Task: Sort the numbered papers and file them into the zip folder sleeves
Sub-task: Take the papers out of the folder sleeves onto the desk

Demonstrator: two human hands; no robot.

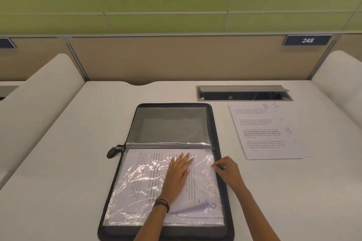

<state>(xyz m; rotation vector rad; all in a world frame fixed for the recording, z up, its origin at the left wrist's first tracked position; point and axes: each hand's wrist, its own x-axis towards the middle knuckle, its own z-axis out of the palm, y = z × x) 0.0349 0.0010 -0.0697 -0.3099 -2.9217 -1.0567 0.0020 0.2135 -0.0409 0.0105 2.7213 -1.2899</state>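
My left hand [180, 170] lies flat, fingers straight, pressing a sheet [195, 191] in the near half of the open folder [174, 123]. My right hand [227, 168] pinches the sleeve [137, 182] at its right edge. The other papers [264, 133] lie on the desk [78, 143], right of the folder. The sheet's near corner looks curled; pushing on could crease it, and a hard tug might tear the plastic.
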